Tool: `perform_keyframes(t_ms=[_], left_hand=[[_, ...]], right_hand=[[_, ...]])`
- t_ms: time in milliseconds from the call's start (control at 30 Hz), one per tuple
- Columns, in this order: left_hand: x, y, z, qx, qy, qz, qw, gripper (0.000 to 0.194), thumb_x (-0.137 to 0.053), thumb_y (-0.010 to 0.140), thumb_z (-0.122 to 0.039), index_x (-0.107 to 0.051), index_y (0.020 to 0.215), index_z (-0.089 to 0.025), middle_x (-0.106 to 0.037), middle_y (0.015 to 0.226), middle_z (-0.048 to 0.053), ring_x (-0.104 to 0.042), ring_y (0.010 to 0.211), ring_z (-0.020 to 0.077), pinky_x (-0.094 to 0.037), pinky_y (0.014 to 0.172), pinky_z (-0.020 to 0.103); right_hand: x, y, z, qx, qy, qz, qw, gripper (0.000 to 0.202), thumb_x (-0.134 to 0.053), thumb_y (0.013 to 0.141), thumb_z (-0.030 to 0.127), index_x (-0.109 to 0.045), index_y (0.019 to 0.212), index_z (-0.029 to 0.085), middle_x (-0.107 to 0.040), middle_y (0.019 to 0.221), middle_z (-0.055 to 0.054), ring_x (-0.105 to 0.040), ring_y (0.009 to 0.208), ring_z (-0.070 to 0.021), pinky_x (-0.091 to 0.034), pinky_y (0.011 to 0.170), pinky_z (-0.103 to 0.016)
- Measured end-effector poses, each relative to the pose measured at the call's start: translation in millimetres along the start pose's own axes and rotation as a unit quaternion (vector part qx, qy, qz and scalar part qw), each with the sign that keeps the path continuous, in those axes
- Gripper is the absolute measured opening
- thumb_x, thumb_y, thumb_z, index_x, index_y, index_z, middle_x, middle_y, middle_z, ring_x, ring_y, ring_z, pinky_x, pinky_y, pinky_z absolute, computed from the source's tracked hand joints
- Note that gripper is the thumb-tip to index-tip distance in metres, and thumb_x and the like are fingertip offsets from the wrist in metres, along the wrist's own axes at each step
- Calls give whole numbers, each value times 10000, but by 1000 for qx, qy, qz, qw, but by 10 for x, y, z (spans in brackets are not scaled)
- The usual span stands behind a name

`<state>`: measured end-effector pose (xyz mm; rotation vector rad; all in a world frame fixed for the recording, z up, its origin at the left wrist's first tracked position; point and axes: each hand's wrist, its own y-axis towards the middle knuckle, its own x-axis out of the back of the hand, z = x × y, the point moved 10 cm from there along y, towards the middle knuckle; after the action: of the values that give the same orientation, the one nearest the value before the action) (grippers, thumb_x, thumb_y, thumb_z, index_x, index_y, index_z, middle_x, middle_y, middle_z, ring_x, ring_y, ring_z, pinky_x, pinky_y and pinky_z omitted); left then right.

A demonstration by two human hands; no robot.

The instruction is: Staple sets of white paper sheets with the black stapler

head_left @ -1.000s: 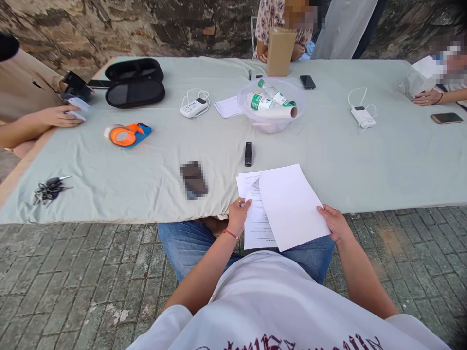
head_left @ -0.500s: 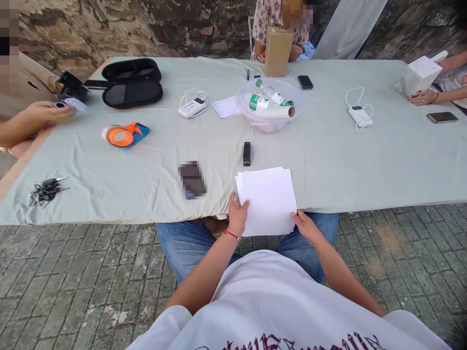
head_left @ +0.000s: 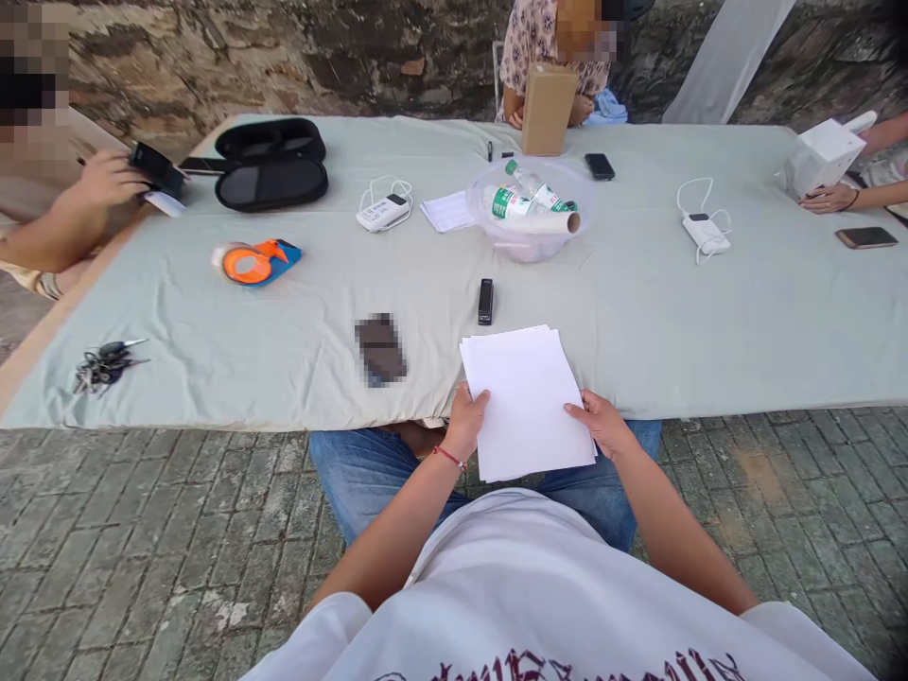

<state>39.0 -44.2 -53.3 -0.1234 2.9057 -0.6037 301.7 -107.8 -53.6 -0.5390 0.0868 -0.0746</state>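
Note:
A small stack of white paper sheets (head_left: 529, 402) reaches from the table's front edge out over my lap, its edges slightly uneven. My left hand (head_left: 466, 421) grips the left side, thumb on top and fingers hidden beneath. On the right side my right hand (head_left: 602, 424) pinches the sheets the same way. Just beyond the paper lies a black stapler-like object (head_left: 485, 302). To the left of the stack is a dark, blurred-out flat object (head_left: 381, 350).
A clear plastic basin (head_left: 532, 241) holds bottles and a cardboard-cored roll. Around it on the cloth-covered table (head_left: 638, 331) are an orange tape dispenser (head_left: 256, 263), keys (head_left: 108, 367), a black case (head_left: 273, 182), white power banks (head_left: 384, 213) and phones (head_left: 600, 166). Other people sit around the table.
The sheets have come slightly nearer my body, and my right hand has moved up along their right side. At the left, a co-worker's hand has lifted to a black object. The view shifted slightly.

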Motion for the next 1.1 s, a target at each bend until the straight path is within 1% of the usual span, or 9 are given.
perform_keyframes(t_ms=[133,267,433,567,667,733,867,967,1100], left_hand=[[-247,-2,-656,-110,-58,67,990,367,-711,777,-305,-511,1071,-217,-668,1157,95,-630,1088,248,-507,917,371],[-431,69,-1388,-170,-80,123,974,355,-791,723,-289,-568,990,-218,-674,1030,55,-617,1106,259,-503,924,374],[-497,242,-1850,-205,-61,120,970,276,-795,725,-228,-625,934,-170,-656,999,70,-586,1159,280,-483,940,359],[-677,236,-1828,-274,42,202,939,432,-785,750,-315,-579,1105,-180,-661,1078,78,-593,1136,257,-452,988,369],[-721,274,-1638,-265,62,260,927,654,-806,726,-346,-476,1275,-213,-634,1227,100,-579,1172,235,-436,1016,379],[-704,332,-1534,-244,56,281,926,708,-836,684,-356,-490,1284,-208,-619,1277,117,-574,1186,243,-440,1019,388],[-627,445,-1413,-190,64,285,937,512,-837,670,-392,-655,1084,-152,-704,1110,95,-637,1064,253,-484,971,419],[-548,402,-1513,-205,75,268,938,365,-810,707,-389,-716,959,-143,-732,1043,80,-649,1049,256,-486,982,429],[-558,281,-1602,-216,82,285,930,584,-853,654,-363,-680,1170,-151,-697,1199,115,-622,1152,293,-481,1013,441]], right_hand=[[134,48,620,144,-46,-51,987,339,-791,706,457,-633,889,219,-724,913,-12,-641,870,-199,-516,817,-333],[295,11,1308,248,-35,-78,965,431,-851,648,441,-599,935,243,-711,989,-20,-630,979,-220,-523,895,-376],[292,15,1842,309,-69,-43,948,638,-893,596,407,-582,1133,256,-690,1028,-38,-639,1009,-238,-530,915,-398],[170,170,1808,273,-160,2,949,499,-846,662,446,-647,1080,261,-704,1016,-41,-656,982,-255,-540,919,-429],[193,285,1752,252,-184,-32,950,506,-818,687,490,-679,1117,262,-702,1145,-71,-624,1126,-300,-514,991,-477],[142,305,1808,274,-181,-34,944,582,-825,679,492,-660,1189,266,-685,1216,-71,-581,1215,-304,-481,1047,-492],[-62,243,2004,325,-181,12,928,532,-770,749,505,-658,1207,259,-698,1200,-66,-574,1238,-283,-454,1078,-484],[-99,179,2100,310,-211,13,927,404,-739,781,519,-715,1077,245,-732,1077,-64,-631,1130,-290,-514,993,-459],[-140,92,2234,313,-252,16,915,325,-752,773,507,-737,945,231,-735,950,-48,-670,967,-271,-559,858,-409]])
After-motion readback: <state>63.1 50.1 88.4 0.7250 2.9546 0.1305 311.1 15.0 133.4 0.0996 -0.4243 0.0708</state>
